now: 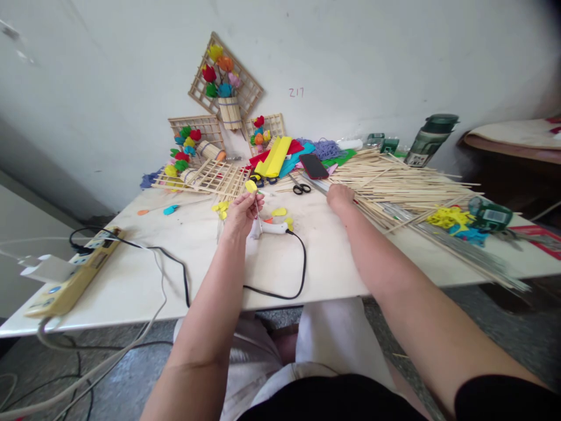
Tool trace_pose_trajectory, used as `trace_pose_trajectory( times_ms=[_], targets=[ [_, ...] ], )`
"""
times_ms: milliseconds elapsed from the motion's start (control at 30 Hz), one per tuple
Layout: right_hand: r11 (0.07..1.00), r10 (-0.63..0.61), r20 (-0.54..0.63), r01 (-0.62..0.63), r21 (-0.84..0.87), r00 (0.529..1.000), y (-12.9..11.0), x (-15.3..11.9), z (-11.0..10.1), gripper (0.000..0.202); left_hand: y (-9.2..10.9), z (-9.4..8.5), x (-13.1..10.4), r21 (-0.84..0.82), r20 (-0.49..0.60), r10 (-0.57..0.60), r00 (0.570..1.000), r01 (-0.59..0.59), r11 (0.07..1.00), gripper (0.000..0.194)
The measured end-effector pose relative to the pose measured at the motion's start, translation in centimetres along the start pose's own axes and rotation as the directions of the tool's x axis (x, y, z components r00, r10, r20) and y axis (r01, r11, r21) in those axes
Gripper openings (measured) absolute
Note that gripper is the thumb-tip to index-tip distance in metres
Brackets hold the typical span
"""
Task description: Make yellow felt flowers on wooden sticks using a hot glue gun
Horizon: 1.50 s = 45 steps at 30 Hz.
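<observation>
My left hand [246,211] is closed on a thin stem with a yellow paper petal [250,186] at its upper end. Below and beside it lie a white glue gun [274,228] and loose yellow petals [279,211]. My right hand [340,196] is at the left edge of the pile of wooden sticks [394,181], by a grey metal strip. Its fingers are curled and mostly hidden, so what they hold, if anything, cannot be made out. Black scissors [301,188] and a phone [314,166] lie to the left of and behind it.
Stick lattices with paper flowers [210,175] stand at the back left; another lattice [230,114] leans on the wall. A power strip [79,275] with cables lies at the left edge. At the right are a dark bottle [432,140] and a bundle of wires [473,254].
</observation>
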State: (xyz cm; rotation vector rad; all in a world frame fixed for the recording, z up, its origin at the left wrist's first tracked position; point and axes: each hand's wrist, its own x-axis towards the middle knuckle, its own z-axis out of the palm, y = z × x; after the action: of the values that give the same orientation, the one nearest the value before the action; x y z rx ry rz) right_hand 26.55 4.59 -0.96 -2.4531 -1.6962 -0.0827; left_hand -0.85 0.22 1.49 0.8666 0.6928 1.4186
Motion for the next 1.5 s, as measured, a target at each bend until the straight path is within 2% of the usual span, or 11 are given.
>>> trace_pose_trajectory(
  times_ms=[100,267,633,867,1067,1167,1267,1333,1433,1500],
  targets=[
    [0.997,0.057,-0.013,-0.057,0.061,0.998,0.0,0.1,-0.1,0.035,0.1,0.0,0.0,-0.002,-0.007,0.000,1.000,0.000,1.000,0.006],
    [0.996,0.033,-0.030,-0.030,0.083,0.999,0.0,0.0,-0.2,0.036,0.2,-0.1,-0.1,0.003,-0.007,0.002,1.000,-0.002,1.000,0.007],
    [0.993,-0.007,0.007,0.006,0.115,1.000,0.2,-0.1,-0.3,0.036,0.3,0.1,-0.1,-0.001,-0.021,-0.009,1.000,0.009,1.000,0.011],
    [0.982,0.056,0.020,-0.059,0.179,0.998,0.4,-0.4,-0.7,0.035,0.4,0.1,-0.1,-0.005,-0.028,-0.013,1.000,0.013,1.000,0.008],
    [0.969,0.093,-0.026,-0.084,0.231,0.995,0.5,-0.4,-1.4,0.029,0.4,0.1,-0.2,0.005,-0.015,-0.007,1.000,0.007,1.000,0.007],
    [0.939,0.065,-0.087,-0.031,0.343,0.994,0.3,-0.5,-1.6,0.019,0.4,0.0,-0.2,0.011,-0.010,-0.002,1.000,0.002,1.000,0.007],
    [0.822,-0.031,-0.133,0.101,0.561,0.991,-0.4,-1.0,-1.8,0.012,0.3,-0.1,-0.1,0.018,-0.009,-0.001,1.000,0.001,1.000,0.008],
    [0.653,-0.104,-0.099,0.143,0.744,0.990,-1.1,-1.6,-1.9,0.013,0.2,-0.2,0.0,0.025,0.000,0.003,1.000,-0.003,1.000,0.009],
    [0.361,-0.269,-0.005,0.106,0.927,0.963,-2.2,-2.9,-2.3,0.017,0.1,-0.3,0.0,0.038,0.023,0.018,1.000,-0.019,0.999,0.010],
    [0.254,-0.374,0.043,0.058,0.965,0.927,-3.0,-3.9,-2.7,0.020,-0.1,-0.4,0.0,0.041,0.044,0.029,0.999,-0.031,0.999,0.011]
  ],
)
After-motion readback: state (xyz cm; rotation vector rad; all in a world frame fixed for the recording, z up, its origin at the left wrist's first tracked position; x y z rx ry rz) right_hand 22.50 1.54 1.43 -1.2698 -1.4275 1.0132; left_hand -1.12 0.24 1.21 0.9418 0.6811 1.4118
